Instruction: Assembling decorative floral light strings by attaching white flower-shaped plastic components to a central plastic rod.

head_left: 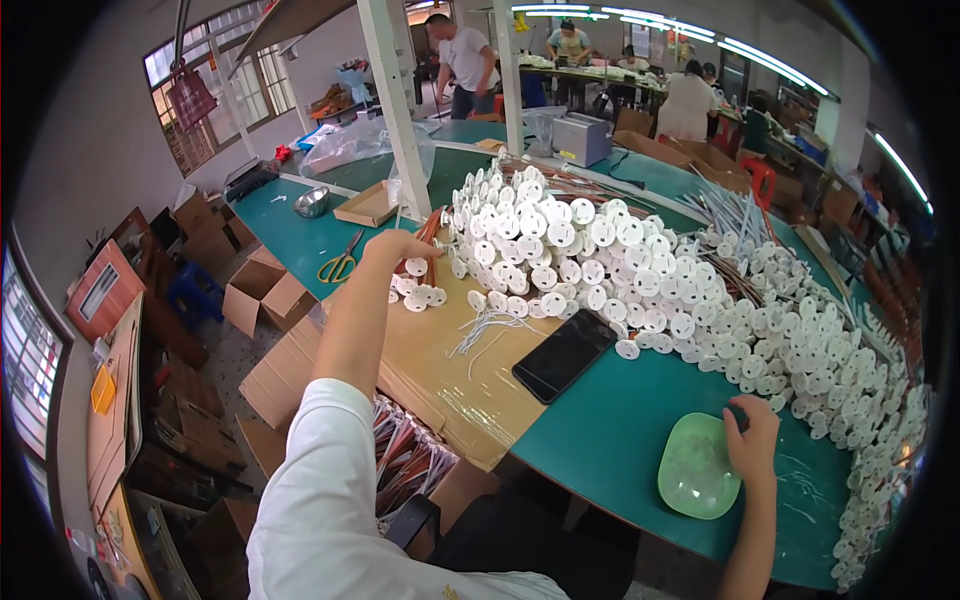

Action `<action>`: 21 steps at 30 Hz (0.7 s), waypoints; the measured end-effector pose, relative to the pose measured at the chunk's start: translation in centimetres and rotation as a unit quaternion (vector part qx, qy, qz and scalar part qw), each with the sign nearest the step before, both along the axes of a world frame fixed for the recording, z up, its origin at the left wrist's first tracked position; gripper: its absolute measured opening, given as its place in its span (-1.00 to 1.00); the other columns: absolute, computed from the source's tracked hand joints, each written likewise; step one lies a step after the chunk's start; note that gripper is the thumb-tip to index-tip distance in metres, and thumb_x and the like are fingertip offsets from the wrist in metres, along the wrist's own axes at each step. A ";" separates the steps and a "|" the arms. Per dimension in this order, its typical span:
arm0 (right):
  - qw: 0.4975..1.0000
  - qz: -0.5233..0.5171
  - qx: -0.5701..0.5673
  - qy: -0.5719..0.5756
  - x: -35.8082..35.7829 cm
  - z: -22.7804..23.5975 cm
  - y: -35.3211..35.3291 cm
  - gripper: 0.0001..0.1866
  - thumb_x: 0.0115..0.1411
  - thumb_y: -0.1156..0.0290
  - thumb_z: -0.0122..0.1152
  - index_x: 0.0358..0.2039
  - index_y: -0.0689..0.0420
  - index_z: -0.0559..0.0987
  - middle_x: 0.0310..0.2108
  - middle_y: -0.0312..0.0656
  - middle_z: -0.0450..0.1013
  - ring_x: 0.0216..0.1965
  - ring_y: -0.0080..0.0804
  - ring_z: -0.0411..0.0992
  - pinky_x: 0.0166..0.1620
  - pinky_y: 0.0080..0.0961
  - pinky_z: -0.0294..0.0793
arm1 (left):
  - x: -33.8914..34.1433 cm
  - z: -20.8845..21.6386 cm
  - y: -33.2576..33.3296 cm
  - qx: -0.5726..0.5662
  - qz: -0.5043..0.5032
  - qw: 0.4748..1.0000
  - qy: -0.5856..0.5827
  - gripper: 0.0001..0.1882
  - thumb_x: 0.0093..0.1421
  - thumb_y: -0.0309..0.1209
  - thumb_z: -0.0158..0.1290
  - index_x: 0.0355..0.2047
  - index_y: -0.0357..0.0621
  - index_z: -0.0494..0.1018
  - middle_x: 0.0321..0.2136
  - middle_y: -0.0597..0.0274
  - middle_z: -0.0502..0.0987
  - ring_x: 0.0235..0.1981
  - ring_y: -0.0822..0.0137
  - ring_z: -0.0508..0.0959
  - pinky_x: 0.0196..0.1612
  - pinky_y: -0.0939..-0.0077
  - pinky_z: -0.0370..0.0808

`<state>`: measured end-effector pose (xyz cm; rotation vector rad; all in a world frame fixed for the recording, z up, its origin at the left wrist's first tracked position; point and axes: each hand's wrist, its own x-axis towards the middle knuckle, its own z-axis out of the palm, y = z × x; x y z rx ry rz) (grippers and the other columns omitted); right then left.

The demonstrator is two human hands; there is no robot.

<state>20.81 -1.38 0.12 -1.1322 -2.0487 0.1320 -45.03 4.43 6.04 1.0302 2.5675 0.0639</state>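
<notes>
My left hand [398, 246] reaches over a small group of white discs [418, 296] at the left end of a big pile. Its fingers are drawn together by brown wires [432, 225]; what they hold, if anything, is hidden. My right hand [757, 437] is closed at the right rim of a light green bowl [698, 468], with a small dark thing [739, 417] at the fingertips that I cannot make out. The large pile of white discs [600, 240] on wires runs across the table to the right. A black smartphone [565, 355] lies in front of it.
Loose white wires [492, 325] lie on a brown cardboard sheet [425, 350]. Yellow-handled scissors [342, 262], a metal bowl [312, 203] and a shallow cardboard tray [366, 205] are at the far left. A white post [395, 100] rises from the table. Below stands a box of wires [405, 460].
</notes>
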 end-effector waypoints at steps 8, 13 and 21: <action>0.998 -0.030 -0.062 0.011 -0.4 0.3 0.1 -0.69 0.04 0.55 0.29 -0.16 0.26 0.56 -0.38 -0.05 0.51 -0.41 -0.22 0.49 -0.36 -0.40 0.45 | -2.3 -1.6 1.6 0.015 0.035 0.999 0.004 -0.38 -0.16 0.06 0.35 -0.16 -0.07 0.62 -0.20 0.29 0.65 -0.31 0.33 0.68 -0.16 0.40 0.58; 0.999 -0.008 -0.038 0.003 -0.4 0.3 0.1 -0.74 0.07 0.57 0.26 -0.17 0.28 0.57 -0.37 -0.05 0.54 -0.43 -0.28 0.51 -0.39 -0.47 0.46 | -2.3 -1.1 1.3 0.046 0.017 0.997 0.067 -0.38 -0.11 0.08 0.31 -0.17 -0.13 0.62 -0.23 0.11 0.65 -0.30 0.15 0.68 -0.17 0.30 0.58; 1.000 0.008 -0.029 0.007 -0.3 -0.2 0.0 -0.84 0.10 0.55 0.25 -0.29 0.31 0.57 -0.40 -0.05 0.53 -0.46 -0.28 0.50 -0.38 -0.45 0.45 | 0.4 -1.2 -3.3 0.131 0.051 0.979 0.145 -0.66 0.15 -0.37 0.03 -0.08 -0.19 0.57 0.00 -0.06 0.54 0.01 0.02 0.57 -0.01 0.19 0.52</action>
